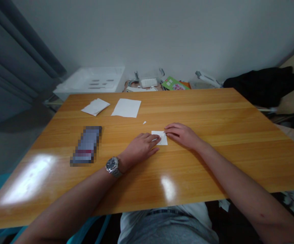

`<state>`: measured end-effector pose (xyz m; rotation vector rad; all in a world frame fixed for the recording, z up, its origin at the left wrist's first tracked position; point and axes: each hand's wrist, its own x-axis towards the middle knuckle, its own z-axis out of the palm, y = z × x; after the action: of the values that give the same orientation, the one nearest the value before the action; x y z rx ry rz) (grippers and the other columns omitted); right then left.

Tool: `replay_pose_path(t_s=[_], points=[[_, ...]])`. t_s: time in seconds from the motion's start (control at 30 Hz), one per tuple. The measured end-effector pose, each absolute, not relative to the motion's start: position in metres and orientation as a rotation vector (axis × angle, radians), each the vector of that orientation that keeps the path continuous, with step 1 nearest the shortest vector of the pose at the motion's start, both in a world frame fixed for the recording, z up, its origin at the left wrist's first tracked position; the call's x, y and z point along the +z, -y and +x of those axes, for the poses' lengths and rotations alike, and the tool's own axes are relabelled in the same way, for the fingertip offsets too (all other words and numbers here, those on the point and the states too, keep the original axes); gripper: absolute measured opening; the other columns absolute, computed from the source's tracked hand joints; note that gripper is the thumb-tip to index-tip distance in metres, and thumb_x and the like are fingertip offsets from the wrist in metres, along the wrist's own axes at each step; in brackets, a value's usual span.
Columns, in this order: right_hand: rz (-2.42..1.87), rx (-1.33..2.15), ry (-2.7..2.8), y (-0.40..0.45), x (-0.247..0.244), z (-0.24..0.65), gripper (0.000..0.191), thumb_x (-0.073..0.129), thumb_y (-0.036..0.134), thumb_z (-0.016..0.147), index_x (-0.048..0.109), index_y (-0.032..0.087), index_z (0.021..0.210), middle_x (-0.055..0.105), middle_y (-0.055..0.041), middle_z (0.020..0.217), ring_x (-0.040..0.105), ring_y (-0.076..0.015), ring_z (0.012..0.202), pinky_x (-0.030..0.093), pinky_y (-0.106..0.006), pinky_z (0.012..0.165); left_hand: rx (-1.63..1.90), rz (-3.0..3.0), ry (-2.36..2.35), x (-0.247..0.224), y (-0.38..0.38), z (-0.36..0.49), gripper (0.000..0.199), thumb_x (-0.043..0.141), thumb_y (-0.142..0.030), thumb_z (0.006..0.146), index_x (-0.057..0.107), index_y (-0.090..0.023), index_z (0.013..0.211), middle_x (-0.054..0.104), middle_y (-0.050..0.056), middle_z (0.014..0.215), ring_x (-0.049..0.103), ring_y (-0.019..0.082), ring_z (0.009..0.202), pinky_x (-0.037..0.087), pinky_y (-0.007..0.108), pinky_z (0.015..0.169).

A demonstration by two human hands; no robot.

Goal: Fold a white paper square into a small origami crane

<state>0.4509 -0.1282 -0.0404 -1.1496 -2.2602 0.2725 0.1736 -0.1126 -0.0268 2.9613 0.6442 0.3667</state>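
A small folded square of white paper [163, 139] lies on the wooden table in front of me. My left hand [143, 147] rests over its left side, fingers stretched out and pressing on it, thumb apart on the table side. A metal wristwatch [113, 166] is on my left wrist. From the right, my right hand [181, 135] has its fingertips closed at the paper's upper right corner, where a small raised fold shows. My left fingers cover part of the square. A tiny white paper scrap [144, 122] lies just beyond the hands.
On the table [213, 112], a flat white sheet [126, 108] and a folded paper stack [96, 107] lie at the far left. A pixelated phone [87, 145] lies left of my hands. Behind the table stand a white tray-like box [93, 76], a green booklet [173, 83] and dark cloth [258, 83].
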Motion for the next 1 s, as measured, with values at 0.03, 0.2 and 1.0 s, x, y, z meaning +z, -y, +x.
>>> replay_pose_path(t_s=[0.03, 0.2, 1.0], points=[[-1.150, 0.262, 2.268, 0.128, -0.041, 0.451, 0.022, 0.058, 0.026, 0.102, 0.079, 0.023, 0.108, 0.073, -0.0114, 0.120, 0.069, -0.0248, 0.109, 0.057, -0.045, 0.096, 0.367, 2.964, -0.643, -0.027, 0.113, 0.174, 0.042, 0.051, -0.038, 0.106, 0.056, -0.017, 0.143, 0.064, 0.012, 0.137, 0.060, 0.027, 0.121, 0.050, 0.045, 0.103], [-1.154, 0.257, 2.275, 0.128, -0.040, 0.453, 0.021, 0.060, 0.024, 0.100, 0.080, 0.025, 0.106, 0.074, -0.0108, 0.119, 0.069, -0.0252, 0.108, 0.057, -0.045, 0.094, 0.380, 2.963, -0.637, -0.027, 0.113, 0.174, 0.044, 0.051, -0.037, 0.106, 0.052, -0.020, 0.147, 0.064, 0.012, 0.138, 0.060, 0.027, 0.123, 0.049, 0.045, 0.104], [-1.128, 0.442, 2.138, 0.130, -0.038, 0.431, 0.011, 0.066, 0.027, 0.098, 0.074, 0.021, 0.094, 0.073, -0.0084, 0.101, 0.066, -0.0229, 0.095, 0.053, -0.039, 0.087, 0.554, 2.778, -0.952, -0.026, 0.111, 0.181, 0.015, 0.056, -0.027, 0.102, 0.066, -0.017, 0.107, 0.071, 0.009, 0.110, 0.066, 0.024, 0.100, 0.052, 0.040, 0.092]])
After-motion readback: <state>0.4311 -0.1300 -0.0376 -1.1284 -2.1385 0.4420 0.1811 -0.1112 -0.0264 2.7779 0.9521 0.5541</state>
